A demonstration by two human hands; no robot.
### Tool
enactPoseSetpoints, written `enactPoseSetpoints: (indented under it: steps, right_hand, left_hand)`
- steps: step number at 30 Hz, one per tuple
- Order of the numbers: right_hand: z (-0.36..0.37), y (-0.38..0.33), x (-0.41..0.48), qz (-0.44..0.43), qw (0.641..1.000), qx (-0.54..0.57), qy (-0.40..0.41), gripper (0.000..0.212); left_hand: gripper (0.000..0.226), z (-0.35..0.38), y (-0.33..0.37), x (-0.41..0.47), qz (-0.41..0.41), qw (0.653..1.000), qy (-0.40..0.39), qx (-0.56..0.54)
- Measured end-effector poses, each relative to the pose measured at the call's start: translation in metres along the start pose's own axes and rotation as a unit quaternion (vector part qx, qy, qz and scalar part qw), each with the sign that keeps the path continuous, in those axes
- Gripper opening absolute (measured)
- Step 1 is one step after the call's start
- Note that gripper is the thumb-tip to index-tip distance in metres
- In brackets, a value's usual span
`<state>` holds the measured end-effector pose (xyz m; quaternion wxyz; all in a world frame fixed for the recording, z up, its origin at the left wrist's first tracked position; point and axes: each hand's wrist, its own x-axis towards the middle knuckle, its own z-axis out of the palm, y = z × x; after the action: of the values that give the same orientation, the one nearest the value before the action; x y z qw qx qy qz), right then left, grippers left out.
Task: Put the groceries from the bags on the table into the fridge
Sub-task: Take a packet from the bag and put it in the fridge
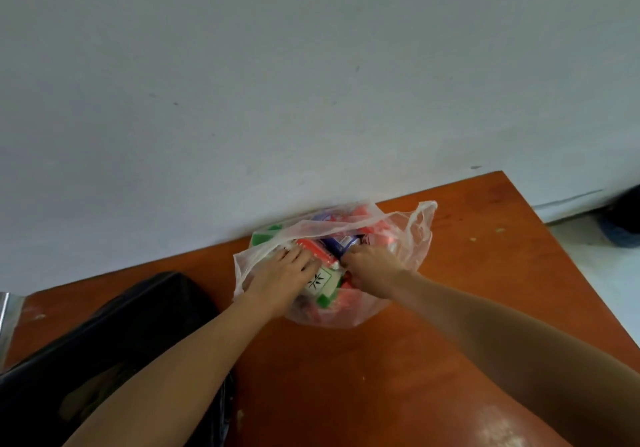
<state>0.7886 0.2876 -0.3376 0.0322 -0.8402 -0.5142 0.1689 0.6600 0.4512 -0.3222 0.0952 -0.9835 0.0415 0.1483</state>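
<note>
Pressing packets (320, 282) with flat left hand (282, 273), right hand (372, 266) gripping blue packet (341, 244)

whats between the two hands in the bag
Head view: a red-and-white packet and a green-and-white carton, between left hand and right hand inside the clear bag.
</note>
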Motion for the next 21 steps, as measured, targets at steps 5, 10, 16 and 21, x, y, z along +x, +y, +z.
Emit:
enactPoseSetpoints:
  steps: [5, 10, 16, 21]
  right_hand:
    - [0.032, 0.008, -0.021, 0.04, 0.995, 0.027, -0.093, 0.07]
    - [0.024, 0.012, -0.047, -0.03, 0.997, 0.021, 0.062, 0.067]
    - [-0.002, 0.037, -0.04, 0.07, 0.982, -0.067, 0.161, 0.087]
    - [0.015, 0.051, -0.036, 0.175, 0.983, 0.056, 0.021, 0.081]
  left_hand:
    - [0.062, 0.0, 0.015, 0.005, -0.019, 0.999, -0.001, 0.039]
    - [0.07, 0.003, 0.021, -0.014, 0.094, 0.992, 0.055, 0.062]
    - [0.077, -0.013, -0.02, -0.027, 0.062, 0.983, 0.168, 0.032]
    - [0.061, 0.008, -0.042, -0.028, -0.102, 0.988, -0.003, -0.117]
